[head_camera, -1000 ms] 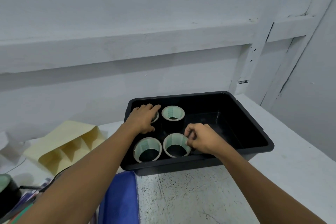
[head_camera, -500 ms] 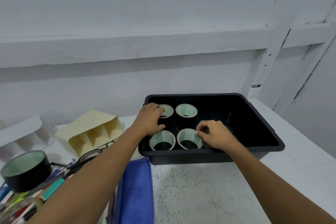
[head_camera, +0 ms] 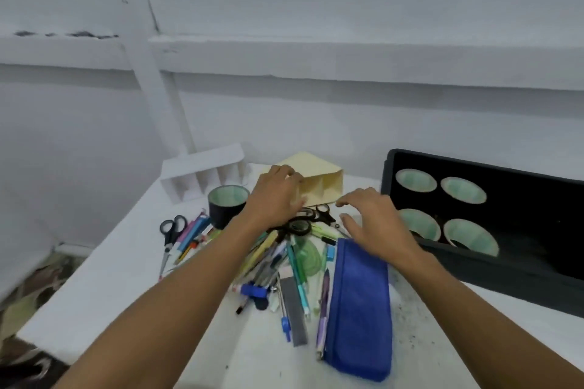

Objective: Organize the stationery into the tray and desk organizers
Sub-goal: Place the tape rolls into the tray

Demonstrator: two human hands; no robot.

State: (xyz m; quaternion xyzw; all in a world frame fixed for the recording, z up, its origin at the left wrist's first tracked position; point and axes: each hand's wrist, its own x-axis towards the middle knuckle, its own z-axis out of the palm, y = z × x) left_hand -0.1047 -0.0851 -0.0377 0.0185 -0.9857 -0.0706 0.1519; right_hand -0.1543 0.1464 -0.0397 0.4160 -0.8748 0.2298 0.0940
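A black tray [head_camera: 493, 268] at the right holds several rolls of black tape [head_camera: 463, 189]. One more tape roll [head_camera: 228, 204] stands on the table left of my hands. A cream desk organizer [head_camera: 322, 181] and a white one [head_camera: 202, 172] lie on their sides at the back. A heap of pens, scissors [head_camera: 316, 215] and a blue pencil case [head_camera: 358, 306] covers the middle. My left hand [head_camera: 276, 196] hovers palm down in front of the cream organizer, fingers loosely spread. My right hand [head_camera: 373, 218] is open above the pile, beside the tray, holding nothing.
A second pair of scissors [head_camera: 170, 230] lies at the left of the heap. A grey ruler [head_camera: 294, 309] and a green protractor [head_camera: 308, 257] sit among the pens. The table's left edge [head_camera: 79, 268] drops to a patterned floor. A white wall stands close behind.
Both hands have left the tape rolls in the tray and moved left over the stationery pile. My view has swung left, so the tray now sits at the right.
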